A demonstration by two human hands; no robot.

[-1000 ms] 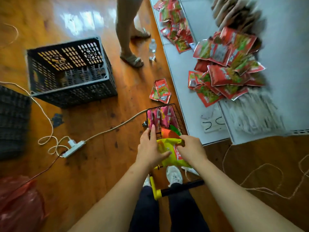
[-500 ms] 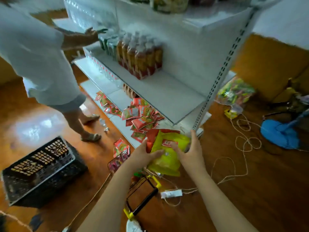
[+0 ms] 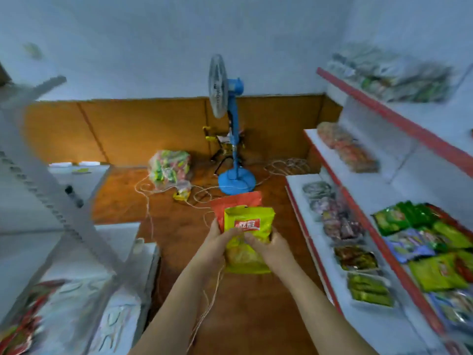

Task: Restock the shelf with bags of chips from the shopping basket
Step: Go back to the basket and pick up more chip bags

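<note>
Both hands hold a stack of chip bags in front of me at mid-frame. A yellow chip bag [image 3: 247,234] with a red label lies on top, and an orange-red chip bag [image 3: 236,202] sticks out behind it. My left hand [image 3: 216,243] grips the left edge and my right hand [image 3: 270,245] grips the right edge, thumbs on the yellow bag's front. On the right stands a white shelf with red rails [image 3: 389,257], carrying green, yellow and blue snack bags [image 3: 425,242]. The shopping basket is out of view.
A blue standing fan [image 3: 231,129] is ahead on the wooden floor, with a clear sack of sweets [image 3: 170,169] and loose string beside it. A white shelf unit [image 3: 58,201] stands on the left, red packets on its lowest level. String hangs below my hands.
My view has swung from the left shelf and basket round to the aisle and the right shelf. Both hands have kept hold of the yellow and orange bags, lifted from the basket.
</note>
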